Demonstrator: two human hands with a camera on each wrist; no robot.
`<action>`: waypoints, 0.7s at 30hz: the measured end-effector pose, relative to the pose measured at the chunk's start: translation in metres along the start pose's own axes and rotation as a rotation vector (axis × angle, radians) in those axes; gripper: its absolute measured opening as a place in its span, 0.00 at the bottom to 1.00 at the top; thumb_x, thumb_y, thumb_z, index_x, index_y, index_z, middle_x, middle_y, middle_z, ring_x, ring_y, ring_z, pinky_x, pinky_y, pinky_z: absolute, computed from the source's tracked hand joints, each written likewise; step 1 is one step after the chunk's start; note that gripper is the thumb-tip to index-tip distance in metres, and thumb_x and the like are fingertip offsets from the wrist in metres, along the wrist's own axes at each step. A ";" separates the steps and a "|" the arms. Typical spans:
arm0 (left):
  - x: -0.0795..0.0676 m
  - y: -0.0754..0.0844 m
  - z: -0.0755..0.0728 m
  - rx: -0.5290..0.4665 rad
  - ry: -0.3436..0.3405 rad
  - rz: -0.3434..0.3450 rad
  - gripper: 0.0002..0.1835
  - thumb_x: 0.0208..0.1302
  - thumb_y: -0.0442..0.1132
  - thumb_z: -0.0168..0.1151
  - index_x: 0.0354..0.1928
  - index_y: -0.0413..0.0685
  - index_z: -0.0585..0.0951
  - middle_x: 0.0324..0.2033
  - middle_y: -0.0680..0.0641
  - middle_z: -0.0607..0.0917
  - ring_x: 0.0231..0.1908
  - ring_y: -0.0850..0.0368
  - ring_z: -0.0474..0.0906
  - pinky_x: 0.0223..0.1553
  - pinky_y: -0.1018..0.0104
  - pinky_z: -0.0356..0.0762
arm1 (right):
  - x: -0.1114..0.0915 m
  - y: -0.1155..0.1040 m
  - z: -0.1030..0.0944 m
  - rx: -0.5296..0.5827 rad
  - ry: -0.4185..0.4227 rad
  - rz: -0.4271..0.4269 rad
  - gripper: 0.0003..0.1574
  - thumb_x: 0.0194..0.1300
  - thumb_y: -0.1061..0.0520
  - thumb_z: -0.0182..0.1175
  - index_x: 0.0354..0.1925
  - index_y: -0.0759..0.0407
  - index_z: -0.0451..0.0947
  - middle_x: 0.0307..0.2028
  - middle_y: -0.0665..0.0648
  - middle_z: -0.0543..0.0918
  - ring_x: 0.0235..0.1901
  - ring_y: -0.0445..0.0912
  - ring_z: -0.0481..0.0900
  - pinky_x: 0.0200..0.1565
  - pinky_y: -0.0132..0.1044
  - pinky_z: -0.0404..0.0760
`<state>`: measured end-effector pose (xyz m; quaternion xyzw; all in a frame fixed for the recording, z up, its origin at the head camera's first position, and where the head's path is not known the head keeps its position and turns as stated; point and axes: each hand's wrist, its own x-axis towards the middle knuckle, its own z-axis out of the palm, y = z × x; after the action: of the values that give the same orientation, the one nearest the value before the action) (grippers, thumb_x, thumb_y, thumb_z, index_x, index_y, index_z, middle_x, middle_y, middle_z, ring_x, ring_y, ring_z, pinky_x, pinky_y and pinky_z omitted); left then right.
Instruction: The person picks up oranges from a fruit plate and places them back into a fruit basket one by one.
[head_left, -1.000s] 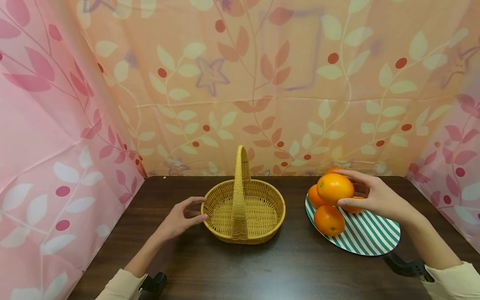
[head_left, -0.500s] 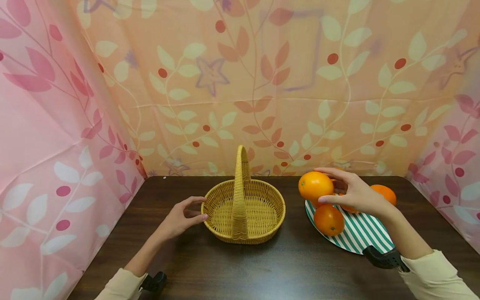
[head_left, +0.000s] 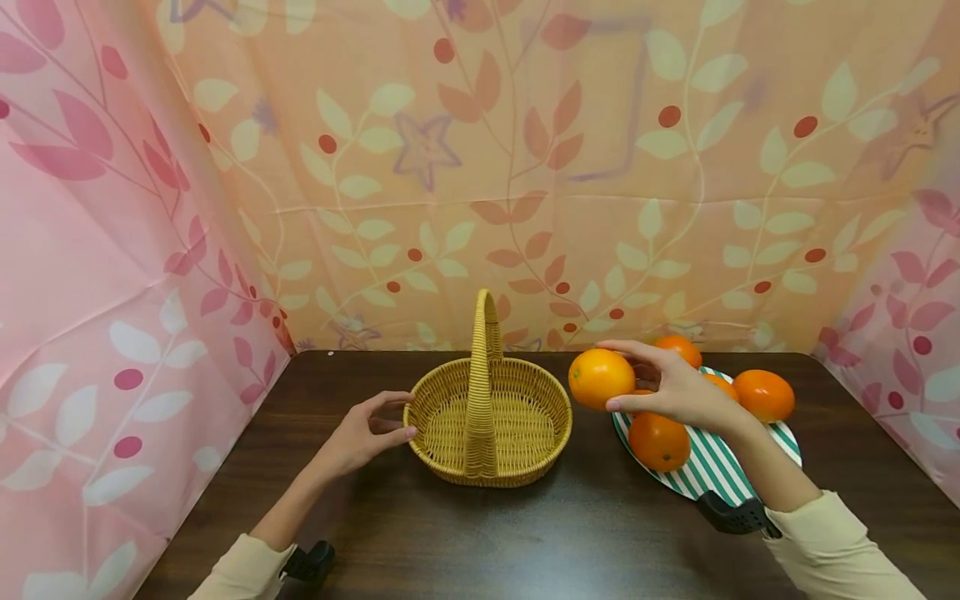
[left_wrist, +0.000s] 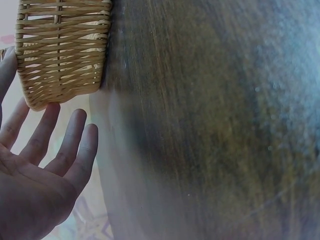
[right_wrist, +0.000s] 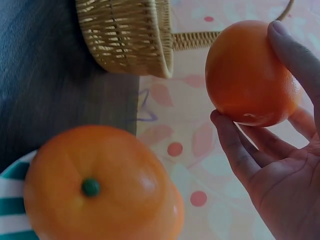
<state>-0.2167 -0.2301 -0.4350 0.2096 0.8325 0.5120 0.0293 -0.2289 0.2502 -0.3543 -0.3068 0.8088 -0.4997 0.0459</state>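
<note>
My right hand (head_left: 678,387) holds an orange (head_left: 600,379) between thumb and fingertips, raised above the table just right of the basket. In the right wrist view the held orange (right_wrist: 252,75) rests against the curved fingers, with the thumb on its upper side. The yellow wicker basket (head_left: 555,450) stands upright, its tall arched handle (head_left: 480,383) crossing the middle; nothing lies inside. At its left end my left hand (head_left: 363,433) holds the rim with thumb and fingertips. The left wrist view shows fingertips at the basket wall (left_wrist: 65,60), the outer fingers extended.
Several more oranges (head_left: 660,442) sit on and around a green-and-white striped plate (head_left: 708,467) at the right, partly behind my right hand and forearm. The dark wooden table (head_left: 480,542) ends at a floral curtain (head_left: 510,167) at the back, with pink curtain at both sides.
My right hand has carried the held orange leftward from above the plate toward the basket, uncovering the oranges at the right and back. The left hand and basket have stayed in place.
</note>
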 end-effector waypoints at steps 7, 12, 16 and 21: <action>0.000 0.000 0.000 -0.001 -0.005 -0.006 0.29 0.67 0.38 0.71 0.67 0.40 0.74 0.62 0.33 0.75 0.50 0.36 0.82 0.44 0.59 0.85 | 0.009 0.000 0.013 0.000 -0.015 -0.010 0.46 0.60 0.60 0.76 0.73 0.55 0.67 0.64 0.60 0.74 0.54 0.53 0.81 0.54 0.42 0.81; 0.000 0.000 0.000 -0.007 -0.002 -0.013 0.29 0.67 0.38 0.71 0.67 0.40 0.74 0.62 0.32 0.75 0.50 0.36 0.83 0.43 0.58 0.85 | 0.015 0.002 0.023 -0.005 -0.010 -0.026 0.47 0.58 0.59 0.77 0.72 0.53 0.68 0.64 0.58 0.74 0.54 0.51 0.81 0.54 0.43 0.81; 0.001 0.000 0.000 -0.002 -0.001 -0.014 0.28 0.67 0.38 0.71 0.66 0.40 0.75 0.62 0.32 0.75 0.50 0.36 0.83 0.43 0.58 0.85 | 0.020 0.009 0.033 -0.005 -0.001 -0.055 0.47 0.58 0.60 0.77 0.72 0.52 0.68 0.63 0.58 0.76 0.53 0.51 0.81 0.54 0.42 0.81; 0.001 0.000 0.001 0.008 0.000 -0.006 0.28 0.67 0.38 0.71 0.66 0.40 0.75 0.62 0.33 0.76 0.49 0.36 0.83 0.44 0.59 0.85 | 0.024 0.017 0.045 -0.013 0.015 -0.105 0.47 0.58 0.60 0.77 0.72 0.56 0.68 0.63 0.60 0.75 0.54 0.54 0.81 0.55 0.45 0.81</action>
<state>-0.2173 -0.2291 -0.4348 0.2069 0.8354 0.5084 0.0299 -0.2385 0.2073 -0.3850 -0.3451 0.7951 -0.4986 0.0115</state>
